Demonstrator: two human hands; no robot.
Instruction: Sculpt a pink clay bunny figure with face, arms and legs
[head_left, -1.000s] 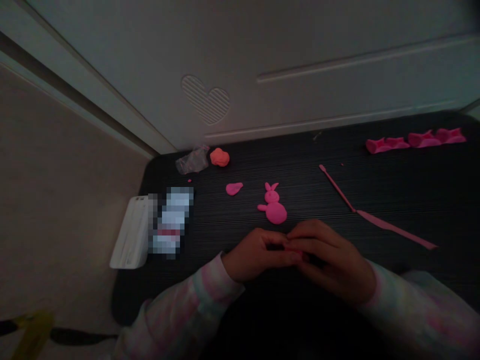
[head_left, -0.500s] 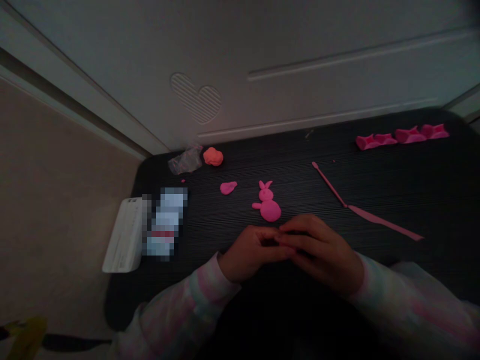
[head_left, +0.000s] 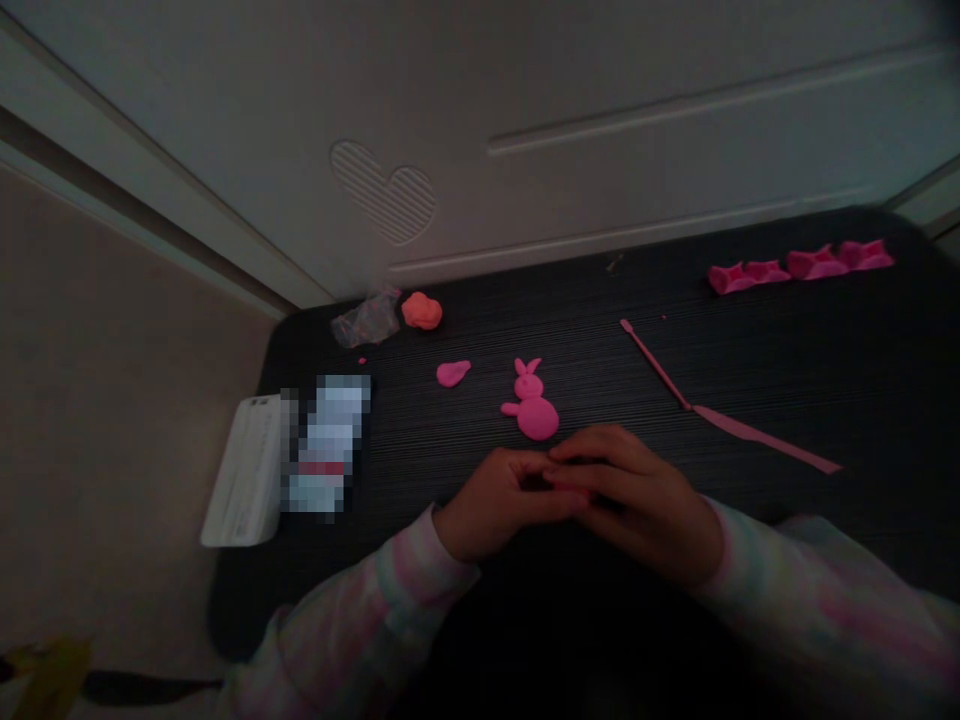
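Note:
My left hand (head_left: 491, 505) and my right hand (head_left: 649, 500) meet at the near side of the dark table, fingertips touching. Their fingers are closed around a small piece of pink clay (head_left: 574, 488), mostly hidden, with only a reddish-pink bit showing in the gap. Just beyond the fingers lies a flat pink clay rabbit (head_left: 537, 419) with two ears, a round head, a round body and one arm on its left. To the rabbit's left is a loose, teardrop-shaped lump of pink clay (head_left: 452, 374).
An orange clay lump (head_left: 422, 311) sits beside crumpled clear plastic (head_left: 367, 320) at the back left. A blurred-out phone-like object (head_left: 330, 445) and a white box (head_left: 244, 470) lie left. Two pink modelling tools (head_left: 765, 438) and a pink moulded strip (head_left: 814, 264) are right.
The view has shifted slightly. Both hands stay together, with the fingers moving only a little; a bit more reddish pink shows between them. The rabbit and tools lie as before.

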